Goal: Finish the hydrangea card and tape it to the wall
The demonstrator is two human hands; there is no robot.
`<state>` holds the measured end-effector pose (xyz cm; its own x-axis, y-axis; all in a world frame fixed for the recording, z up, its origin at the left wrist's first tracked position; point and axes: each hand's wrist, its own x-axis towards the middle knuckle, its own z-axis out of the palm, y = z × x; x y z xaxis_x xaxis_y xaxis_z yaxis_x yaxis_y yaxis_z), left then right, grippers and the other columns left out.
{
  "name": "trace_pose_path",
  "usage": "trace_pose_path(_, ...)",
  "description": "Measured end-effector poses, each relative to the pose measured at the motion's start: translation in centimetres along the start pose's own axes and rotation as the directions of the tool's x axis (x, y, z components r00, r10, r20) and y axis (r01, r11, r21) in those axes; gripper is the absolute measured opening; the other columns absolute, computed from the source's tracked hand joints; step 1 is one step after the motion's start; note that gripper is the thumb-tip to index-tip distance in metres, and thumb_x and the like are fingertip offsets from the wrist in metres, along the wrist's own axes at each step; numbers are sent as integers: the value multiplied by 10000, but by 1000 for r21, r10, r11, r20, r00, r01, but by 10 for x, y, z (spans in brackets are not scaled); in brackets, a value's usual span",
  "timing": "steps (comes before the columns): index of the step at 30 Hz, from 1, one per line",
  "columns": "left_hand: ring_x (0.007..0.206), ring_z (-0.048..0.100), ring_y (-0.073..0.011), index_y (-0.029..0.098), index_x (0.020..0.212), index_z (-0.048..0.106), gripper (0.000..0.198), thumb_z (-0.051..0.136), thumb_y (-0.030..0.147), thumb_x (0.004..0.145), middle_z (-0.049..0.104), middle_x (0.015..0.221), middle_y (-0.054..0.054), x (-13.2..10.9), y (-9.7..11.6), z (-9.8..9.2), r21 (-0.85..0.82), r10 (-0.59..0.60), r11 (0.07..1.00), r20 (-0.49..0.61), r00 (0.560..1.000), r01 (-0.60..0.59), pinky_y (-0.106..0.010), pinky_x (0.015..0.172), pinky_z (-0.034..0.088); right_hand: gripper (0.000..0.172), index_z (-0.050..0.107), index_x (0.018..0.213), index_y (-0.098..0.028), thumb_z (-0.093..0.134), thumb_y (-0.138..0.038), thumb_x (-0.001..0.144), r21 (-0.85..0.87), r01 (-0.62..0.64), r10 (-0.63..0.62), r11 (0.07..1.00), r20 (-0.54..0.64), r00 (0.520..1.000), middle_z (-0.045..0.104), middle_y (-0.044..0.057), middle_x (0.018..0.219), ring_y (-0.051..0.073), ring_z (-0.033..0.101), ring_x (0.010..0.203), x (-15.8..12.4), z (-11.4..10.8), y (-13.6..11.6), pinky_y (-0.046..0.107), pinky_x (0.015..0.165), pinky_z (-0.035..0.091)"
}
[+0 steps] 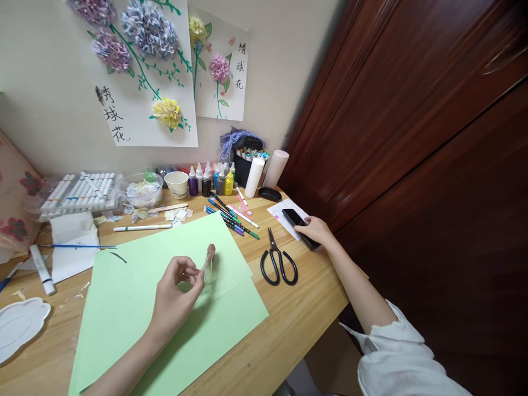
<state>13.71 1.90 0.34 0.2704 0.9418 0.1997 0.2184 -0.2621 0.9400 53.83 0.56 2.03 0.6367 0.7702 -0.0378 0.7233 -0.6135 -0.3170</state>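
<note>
My left hand [179, 289] is above the light green paper [124, 313], thumb and fingers pinched on a thin translucent piece with a brown tip [210, 257]. I cannot make out its exact kind. On the right side of the table, my right hand [315, 230] grips a black smartphone [292, 216], which partly covers a white sheet [274, 209]. Black-handled scissors [273, 258] lie between the green paper and the phone, blades pointing to the wall. A short dark stroke [118, 257] marks the green paper's upper left.
Several pens [231, 212] lie behind the scissors. Paint bottles [206, 180], a paper cup [177, 184] and a marker tray [78, 192] line the wall. Flower pictures [144, 118] hang above. A white scalloped plate [20, 327] sits at left; a dark wooden cabinet [391, 137] borders the right.
</note>
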Motion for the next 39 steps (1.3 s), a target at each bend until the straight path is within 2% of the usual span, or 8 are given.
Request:
trace_pose_path(7,608,498,-112,217,847,455,162,595,269,785,516,732,31,-1,-3,0,1,6,1000,-2,1000,-6,-264,623,455,879,463,1285,-87,740,-452,535,19,25,-24,1000,-14,1000,575,193,1166,303,567,1082,-14,7,5,320,813,474)
trace_pose_path(14,609,500,-112,219,856,458,160,593,264,784,525,734,33,0,-5,1,5,4,1000,10,1000,-4,-258,618,451,853,408,1322,-111,700,-480,610,80,23,-24,997,12,1000,643,130,1082,252,632,966,-3,-4,16,327,797,494)
trace_pose_path(23,599,500,-111,220,858,454,147,578,257,788,534,723,39,-2,-4,1,10,1,1000,11,1000,-1,-259,627,455,959,323,1371,-64,738,-348,554,51,136,-128,989,-125,984,543,214,1165,360,477,1170,22,14,1,445,932,422)
trace_pose_path(27,604,498,-110,221,861,451,138,568,256,794,531,728,39,-3,-4,1,19,0,1000,14,1000,-1,-259,629,451,734,465,1295,-141,706,-278,615,61,343,-335,937,-119,935,505,189,1223,356,475,1169,24,16,-8,486,980,374)
trace_pose_path(30,603,492,-108,221,857,451,135,566,257,798,520,727,41,-2,-5,1,24,-6,1000,16,1000,5,-258,634,448,384,649,1052,-239,680,-226,669,111,579,-580,808,-22,814,603,79,1136,266,548,1090,23,15,-24,391,969,409)
trace_pose_path(33,606,490,-108,222,854,450,130,562,263,803,513,733,40,-2,-5,1,25,-15,1000,14,1000,15,-258,636,447,255,682,953,-229,631,-172,710,171,692,-707,701,35,707,651,51,1051,206,603,985,22,20,-39,321,900,455)
trace_pose_path(35,607,490,-109,223,849,449,125,557,267,806,512,738,38,-2,-6,1,23,-22,1000,13,1000,21,-259,634,446,225,689,903,-204,577,-123,725,192,711,-727,677,25,686,663,57,978,184,624,888,21,26,-44,305,833,479)
trace_pose_path(39,612,491,-113,222,843,446,116,548,267,812,509,742,35,-2,-6,1,20,-24,1000,20,1000,24,-257,623,443,180,682,732,-178,530,-83,718,217,690,-699,690,-43,713,661,56,816,170,621,734,19,34,-46,300,716,494)
